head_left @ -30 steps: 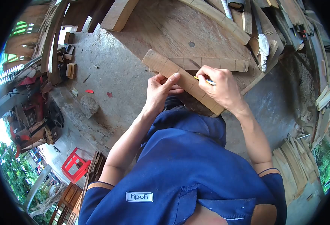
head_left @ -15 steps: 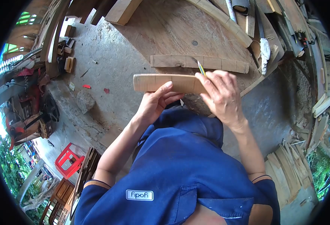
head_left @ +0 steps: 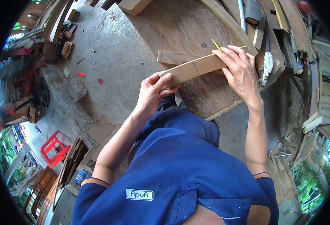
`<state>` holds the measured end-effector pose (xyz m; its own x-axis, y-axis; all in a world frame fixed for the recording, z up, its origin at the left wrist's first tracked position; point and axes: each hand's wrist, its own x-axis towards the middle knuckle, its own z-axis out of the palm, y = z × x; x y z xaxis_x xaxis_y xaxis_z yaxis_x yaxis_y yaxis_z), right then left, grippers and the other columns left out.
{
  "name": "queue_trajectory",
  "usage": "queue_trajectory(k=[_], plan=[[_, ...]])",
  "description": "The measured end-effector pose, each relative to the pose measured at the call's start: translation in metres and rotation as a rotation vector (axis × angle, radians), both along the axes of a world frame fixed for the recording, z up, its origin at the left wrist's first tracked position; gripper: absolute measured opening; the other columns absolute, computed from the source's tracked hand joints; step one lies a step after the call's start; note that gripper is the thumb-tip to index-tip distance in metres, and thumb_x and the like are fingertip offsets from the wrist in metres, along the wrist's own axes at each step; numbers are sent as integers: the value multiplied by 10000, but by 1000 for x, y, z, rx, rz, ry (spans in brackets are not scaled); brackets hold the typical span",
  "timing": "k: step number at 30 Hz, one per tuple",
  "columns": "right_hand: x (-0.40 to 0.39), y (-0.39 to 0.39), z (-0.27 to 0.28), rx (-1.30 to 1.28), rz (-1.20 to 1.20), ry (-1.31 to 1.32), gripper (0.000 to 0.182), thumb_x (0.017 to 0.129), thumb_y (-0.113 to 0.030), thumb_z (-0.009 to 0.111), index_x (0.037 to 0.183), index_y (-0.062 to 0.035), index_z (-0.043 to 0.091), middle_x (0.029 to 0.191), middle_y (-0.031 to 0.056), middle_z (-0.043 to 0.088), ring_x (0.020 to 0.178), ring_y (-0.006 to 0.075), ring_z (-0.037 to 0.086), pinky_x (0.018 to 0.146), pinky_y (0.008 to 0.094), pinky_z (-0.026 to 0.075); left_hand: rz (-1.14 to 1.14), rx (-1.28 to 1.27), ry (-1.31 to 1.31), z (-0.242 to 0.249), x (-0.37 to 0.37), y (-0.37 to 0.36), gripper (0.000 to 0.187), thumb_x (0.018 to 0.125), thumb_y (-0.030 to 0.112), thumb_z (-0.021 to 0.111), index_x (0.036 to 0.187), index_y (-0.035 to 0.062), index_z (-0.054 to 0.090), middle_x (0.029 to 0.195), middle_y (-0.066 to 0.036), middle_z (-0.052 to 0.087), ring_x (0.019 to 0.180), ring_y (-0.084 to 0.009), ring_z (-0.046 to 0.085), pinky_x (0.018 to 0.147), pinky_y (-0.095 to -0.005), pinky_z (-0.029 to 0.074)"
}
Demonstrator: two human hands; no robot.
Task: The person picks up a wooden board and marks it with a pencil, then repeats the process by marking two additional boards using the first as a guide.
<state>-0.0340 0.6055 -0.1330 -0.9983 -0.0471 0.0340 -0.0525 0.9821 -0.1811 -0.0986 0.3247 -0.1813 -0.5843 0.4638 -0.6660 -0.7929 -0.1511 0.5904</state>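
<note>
Both hands grip one wooden strip (head_left: 195, 69): my left hand (head_left: 153, 92) steadies its near end, my right hand (head_left: 240, 69), pencil (head_left: 216, 45) tucked between fingers, presses the far end over another strip (head_left: 172, 57) on the worktop (head_left: 165, 26), seemingly to compare them.

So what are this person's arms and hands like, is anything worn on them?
Both hands, left and right, are bare: no gloves, rings or watch show. The forearms are bare too. A dark blue short-sleeved shirt ends above the elbows, each sleeve edged with a tan band. A small white logo patch sits on the chest.
</note>
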Motion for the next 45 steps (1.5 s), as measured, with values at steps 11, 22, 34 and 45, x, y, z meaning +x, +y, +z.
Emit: queue_trajectory(k=[11, 22, 34, 45], plan=[[-14, 1, 8, -144, 35, -67, 593, 814, 40, 676, 1372, -141, 587, 1340, 61, 580, 1308, 294, 476, 1116, 429, 415, -17, -41, 10, 1, 4, 6, 374, 981, 233, 682, 1218, -52, 627, 1069, -156, 716, 925, -225, 741, 815, -292, 631], [-28, 5, 9, -154, 70, -116, 594, 816, 67, 656, 1371, -130, 584, 1345, 69, 571, 1318, 310, 472, 1134, 436, 411, -42, -20, 29, 0, 6, 6, 417, 963, 281, 709, 1232, -31, 647, 1077, -121, 723, 936, -202, 734, 836, -295, 611], [-35, 6, 11, -133, 89, -128, 602, 812, 69, 653, 1374, -138, 586, 1357, 67, 568, 1327, 308, 474, 1129, 435, 412, -64, -27, 10, 1, 7, 5, 427, 965, 299, 706, 1244, -19, 648, 1090, -112, 721, 939, -198, 731, 837, -296, 607], [-35, 6, 9, -129, 91, -132, 602, 811, 63, 662, 1371, -145, 589, 1362, 60, 570, 1327, 304, 479, 1118, 441, 418, -66, 2, 32, -6, 4, 7, 425, 955, 292, 723, 1223, -27, 642, 1039, -105, 715, 852, -179, 726, 725, -257, 607]])
